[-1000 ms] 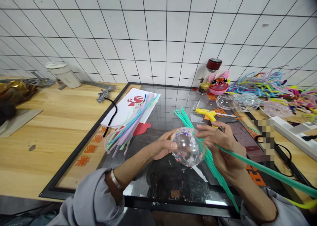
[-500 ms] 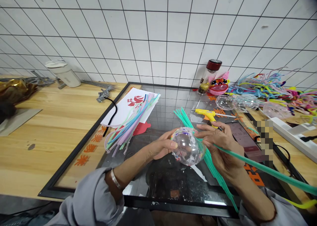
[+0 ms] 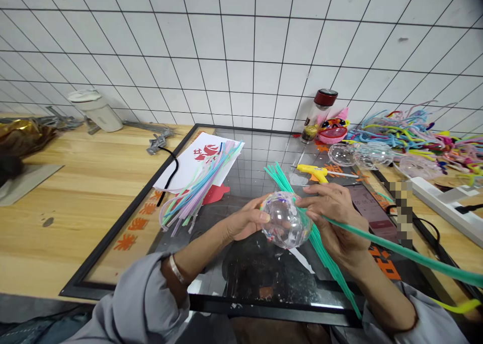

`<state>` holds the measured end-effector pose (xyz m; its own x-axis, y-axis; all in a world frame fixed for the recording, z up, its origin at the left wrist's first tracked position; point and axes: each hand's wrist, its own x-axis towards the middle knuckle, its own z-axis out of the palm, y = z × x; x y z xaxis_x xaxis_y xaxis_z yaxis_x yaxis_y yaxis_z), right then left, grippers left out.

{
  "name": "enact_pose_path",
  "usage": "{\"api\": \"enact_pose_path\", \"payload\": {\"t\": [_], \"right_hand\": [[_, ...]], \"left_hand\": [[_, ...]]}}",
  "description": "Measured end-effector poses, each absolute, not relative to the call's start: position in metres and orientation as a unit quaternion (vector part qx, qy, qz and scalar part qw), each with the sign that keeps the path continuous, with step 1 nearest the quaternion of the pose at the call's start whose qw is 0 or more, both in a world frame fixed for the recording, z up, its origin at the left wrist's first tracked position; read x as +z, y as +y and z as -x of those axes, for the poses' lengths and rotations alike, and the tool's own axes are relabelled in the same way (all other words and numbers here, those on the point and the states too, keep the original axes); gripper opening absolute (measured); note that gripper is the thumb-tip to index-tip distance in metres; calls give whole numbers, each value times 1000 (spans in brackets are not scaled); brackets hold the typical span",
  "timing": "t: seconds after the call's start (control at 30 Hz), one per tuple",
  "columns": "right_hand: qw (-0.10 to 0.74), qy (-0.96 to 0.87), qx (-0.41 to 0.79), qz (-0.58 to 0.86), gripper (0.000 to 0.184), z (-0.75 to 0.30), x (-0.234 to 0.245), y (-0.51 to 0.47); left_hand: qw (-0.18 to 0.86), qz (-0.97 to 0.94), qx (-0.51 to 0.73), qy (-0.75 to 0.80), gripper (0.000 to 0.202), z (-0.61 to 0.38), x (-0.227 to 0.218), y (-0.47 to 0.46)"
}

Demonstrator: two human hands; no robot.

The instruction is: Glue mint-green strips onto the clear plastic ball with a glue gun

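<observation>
A clear plastic ball [image 3: 283,221] with small coloured specks round its rim is in my left hand [image 3: 249,218], thumb in front and fingers behind. My right hand [image 3: 335,218] pinches a green pipe cleaner [image 3: 400,253] close to its end, against the ball's right upper side. The pipe cleaner's long tail runs out to the right edge. Where its tip meets the ball is hidden by my fingers. Under the ball and right hand lies a bundle of green pipe cleaners [image 3: 326,258] on the dark glass panel [image 3: 241,273].
A yellow glue gun [image 3: 313,171] lies beyond my right hand, near a phone [image 3: 372,210]. Pastel pipe cleaners [image 3: 202,188] rest on white paper [image 3: 184,158] at left. At right are clear balls [image 3: 373,155], a power strip [image 3: 447,208] and a lidded glass bottle [image 3: 320,115].
Both hands stay at nearly the same place, still on the ball and pipe cleaner. The right hand's fingers have shifted slightly, and the ball appears a touch higher.
</observation>
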<state>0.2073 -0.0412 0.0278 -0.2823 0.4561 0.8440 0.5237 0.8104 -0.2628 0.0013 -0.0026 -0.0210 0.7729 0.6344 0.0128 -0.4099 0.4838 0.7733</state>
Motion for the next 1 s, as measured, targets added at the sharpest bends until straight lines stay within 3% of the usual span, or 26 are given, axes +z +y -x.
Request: {"api": "enact_pose_path", "payload": {"t": [0.63,1.0], "right_hand": [[501,-809,-49,303,16,-210,30,-42],[464,-826,-31,319,11,-213,28,-43]], "left_hand": [[845,-424,297,134,76,-2,-23,1],[855,-386,317,139,64,-2,-21,-3]]}}
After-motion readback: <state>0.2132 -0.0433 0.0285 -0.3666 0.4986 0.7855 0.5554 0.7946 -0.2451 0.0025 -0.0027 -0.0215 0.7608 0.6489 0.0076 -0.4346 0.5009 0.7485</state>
